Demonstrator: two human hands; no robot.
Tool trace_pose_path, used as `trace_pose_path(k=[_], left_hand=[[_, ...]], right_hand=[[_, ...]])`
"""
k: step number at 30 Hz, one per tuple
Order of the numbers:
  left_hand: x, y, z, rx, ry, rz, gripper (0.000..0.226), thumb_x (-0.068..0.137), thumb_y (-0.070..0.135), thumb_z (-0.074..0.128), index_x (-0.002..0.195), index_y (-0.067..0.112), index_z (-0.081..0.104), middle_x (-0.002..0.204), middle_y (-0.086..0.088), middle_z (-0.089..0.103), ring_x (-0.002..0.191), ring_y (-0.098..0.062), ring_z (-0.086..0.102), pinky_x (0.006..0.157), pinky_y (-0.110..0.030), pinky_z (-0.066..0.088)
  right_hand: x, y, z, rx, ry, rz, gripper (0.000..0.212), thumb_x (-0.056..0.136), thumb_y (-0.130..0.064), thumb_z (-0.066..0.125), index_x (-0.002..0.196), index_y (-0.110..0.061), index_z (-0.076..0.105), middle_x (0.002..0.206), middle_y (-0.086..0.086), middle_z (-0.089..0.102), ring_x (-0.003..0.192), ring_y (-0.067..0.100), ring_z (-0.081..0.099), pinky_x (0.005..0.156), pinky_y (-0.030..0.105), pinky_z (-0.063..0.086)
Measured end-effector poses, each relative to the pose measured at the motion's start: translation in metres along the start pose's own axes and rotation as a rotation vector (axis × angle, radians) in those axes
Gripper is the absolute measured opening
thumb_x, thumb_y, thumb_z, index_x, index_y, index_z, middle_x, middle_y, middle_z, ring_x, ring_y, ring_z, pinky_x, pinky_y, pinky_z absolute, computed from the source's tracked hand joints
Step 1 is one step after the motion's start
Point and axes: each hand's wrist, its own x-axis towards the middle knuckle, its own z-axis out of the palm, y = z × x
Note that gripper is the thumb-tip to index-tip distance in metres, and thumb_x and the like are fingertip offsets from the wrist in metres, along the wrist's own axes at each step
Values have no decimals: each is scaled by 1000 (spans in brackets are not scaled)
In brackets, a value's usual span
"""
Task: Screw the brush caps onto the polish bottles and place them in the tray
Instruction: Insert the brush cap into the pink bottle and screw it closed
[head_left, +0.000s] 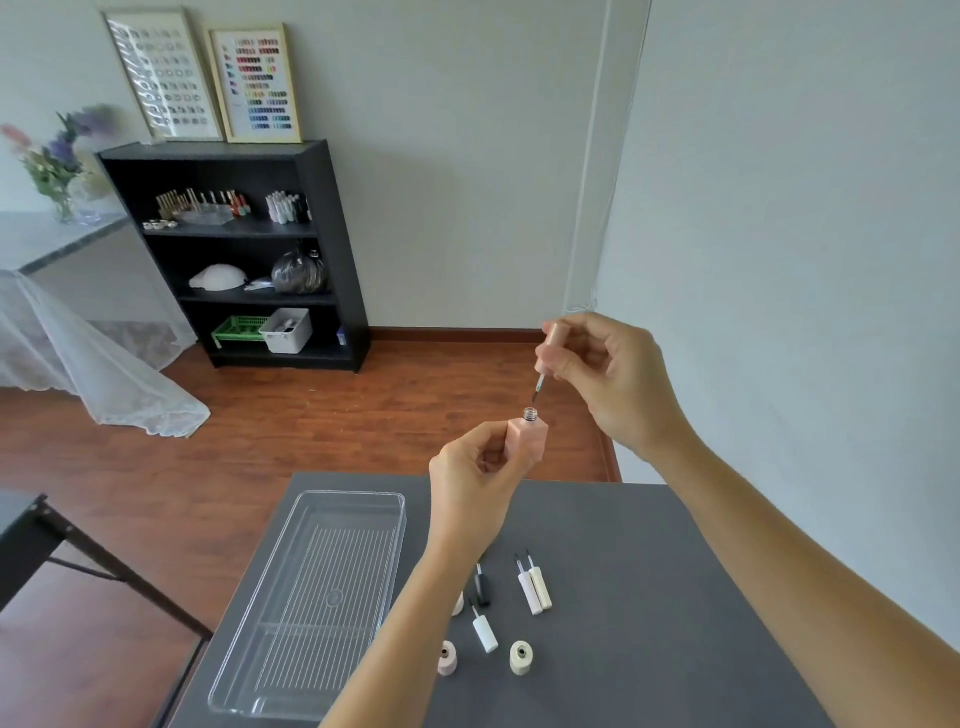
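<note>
Above the far edge of the grey table (649, 597), the left hand (475, 483) gripped a pink polish bottle (528, 439) upright while the right hand (608, 376) pinched a pink brush cap (551, 340), its brush tip just above the bottle's open neck; the clear tray (311, 603) lay to the left.

Pale grey walls (467, 156), reddish wood floor (311, 426), a black bookshelf (332, 249) topped by 2 framed charts (257, 83).
</note>
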Motion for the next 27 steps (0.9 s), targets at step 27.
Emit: trace_pose_path(k=[27], left_hand=[[15, 40, 4, -20, -11, 89, 1, 85, 28, 75, 84, 27, 74, 66, 9, 68, 56, 2, 52, 56, -9, 43]], right_hand=[[8, -24, -18, -43, -302, 28, 35, 92, -26, 64, 124, -14, 57, 89, 9, 69, 115, 8, 62, 99, 18, 47]])
